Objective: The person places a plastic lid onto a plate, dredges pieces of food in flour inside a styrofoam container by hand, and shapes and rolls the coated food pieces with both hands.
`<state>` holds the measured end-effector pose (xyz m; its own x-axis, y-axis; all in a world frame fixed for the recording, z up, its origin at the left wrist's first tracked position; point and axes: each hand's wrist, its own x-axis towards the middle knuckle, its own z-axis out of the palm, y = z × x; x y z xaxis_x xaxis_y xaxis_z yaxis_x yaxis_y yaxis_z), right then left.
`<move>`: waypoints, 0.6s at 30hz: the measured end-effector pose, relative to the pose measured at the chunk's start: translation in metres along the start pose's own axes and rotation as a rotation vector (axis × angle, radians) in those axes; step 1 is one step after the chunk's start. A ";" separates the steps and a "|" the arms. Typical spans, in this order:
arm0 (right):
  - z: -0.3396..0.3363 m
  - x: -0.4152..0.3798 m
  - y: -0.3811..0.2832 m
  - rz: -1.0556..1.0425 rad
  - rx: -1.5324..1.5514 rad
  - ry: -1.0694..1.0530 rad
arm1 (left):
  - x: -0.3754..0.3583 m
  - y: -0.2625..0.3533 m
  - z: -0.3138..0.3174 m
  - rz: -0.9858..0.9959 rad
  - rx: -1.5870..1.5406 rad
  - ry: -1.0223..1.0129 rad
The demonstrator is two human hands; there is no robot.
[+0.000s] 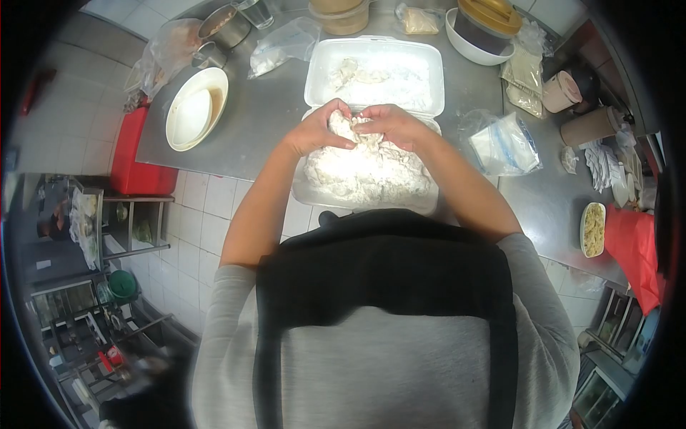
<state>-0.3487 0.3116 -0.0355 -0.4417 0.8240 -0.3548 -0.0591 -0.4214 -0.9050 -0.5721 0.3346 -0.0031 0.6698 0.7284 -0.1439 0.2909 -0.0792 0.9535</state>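
Note:
A lumpy piece of food coated in white flour (343,127) is held between my two hands; what lies under the coating cannot be made out. My left hand (319,131) grips it from the left with thumb and fingers closed. From the right, my right hand (393,126) pinches its other side, fingers bent inward. Directly below is a heap of white flour (364,177) in the base of a white foam container (303,194). The container's open lid (437,79) lies behind my hands, with floury lumps and powder inside.
On the steel table (264,107), a white bowl (220,84) stands at left near a metal pot (236,34) and a bag of white powder (275,53). Right are a bagged white packet (506,145), a bowl with a gold lid (463,47) and a dish of shredded food (593,230).

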 end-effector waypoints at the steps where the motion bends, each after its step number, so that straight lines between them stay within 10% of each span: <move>1: 0.004 -0.003 -0.006 -0.028 -0.055 0.016 | 0.000 0.000 0.000 0.005 0.001 0.003; 18: 0.048 -0.036 0.005 -0.516 -0.585 0.420 | -0.003 0.001 -0.002 -0.120 -0.020 0.079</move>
<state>-0.3758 0.2621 -0.0158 -0.1145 0.9774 0.1777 0.3577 0.2074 -0.9105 -0.5751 0.3335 -0.0008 0.5748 0.7834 -0.2365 0.3514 0.0247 0.9359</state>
